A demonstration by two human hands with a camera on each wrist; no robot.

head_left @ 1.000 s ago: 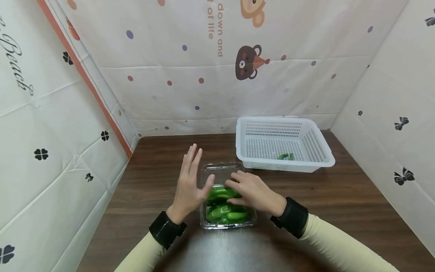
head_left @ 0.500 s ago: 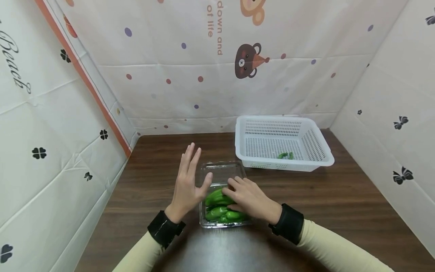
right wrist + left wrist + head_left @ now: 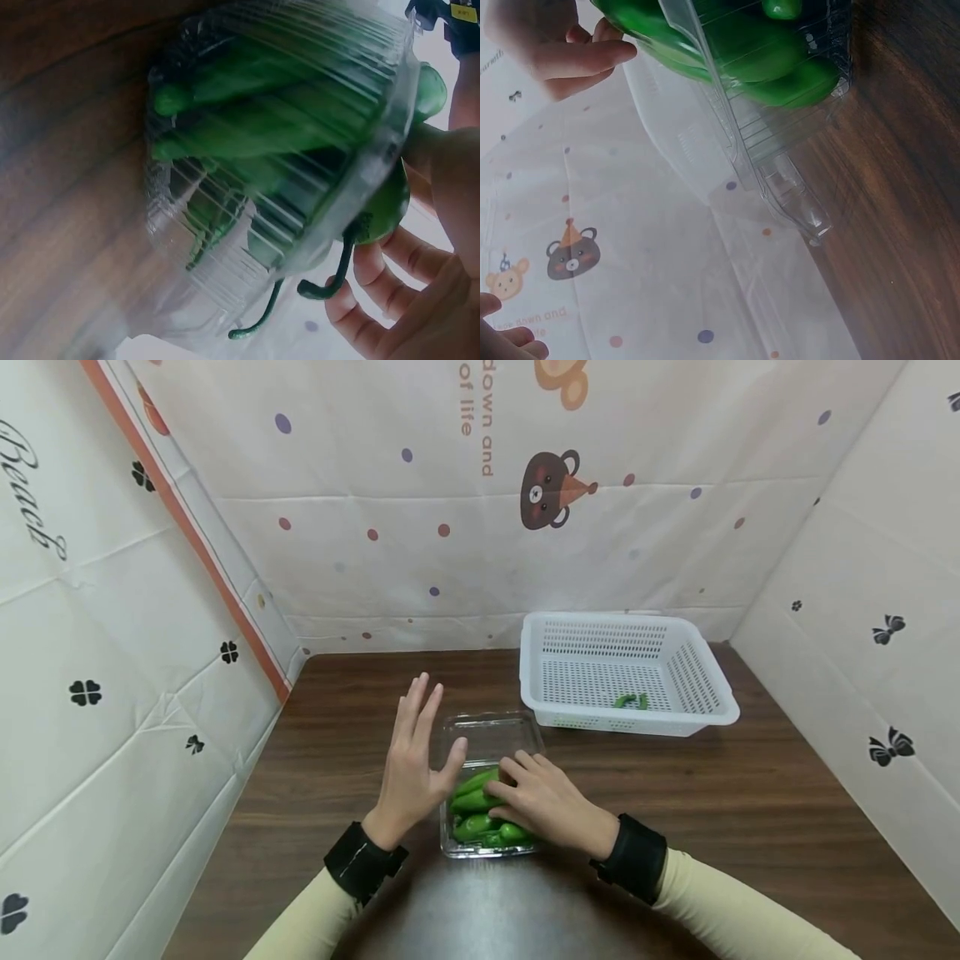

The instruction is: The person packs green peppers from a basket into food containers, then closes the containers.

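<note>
A clear plastic box (image 3: 491, 852) holds several long green peppers (image 3: 472, 827), with its hinged lid (image 3: 491, 733) lying open behind it. My right hand (image 3: 553, 802) reaches over the right side of the box. Its thumb and fingers are bent around a green pepper (image 3: 386, 206) at the top of the pile, whose curved stem sticks out past the rim in the right wrist view. My left hand (image 3: 412, 781) is raised at the box's left side, fingers straight and thumb spread, holding nothing.
At the back right of the dark wooden table (image 3: 337, 735) stands a white perforated basket (image 3: 630, 718). A few small green pieces (image 3: 626, 701) lie on its floor. Patterned sheets (image 3: 360, 572) enclose the table at the back and sides.
My right hand has shifted slightly left and toward me over the box, and the upper peppers have shifted with it. The left hand has hardly moved.
</note>
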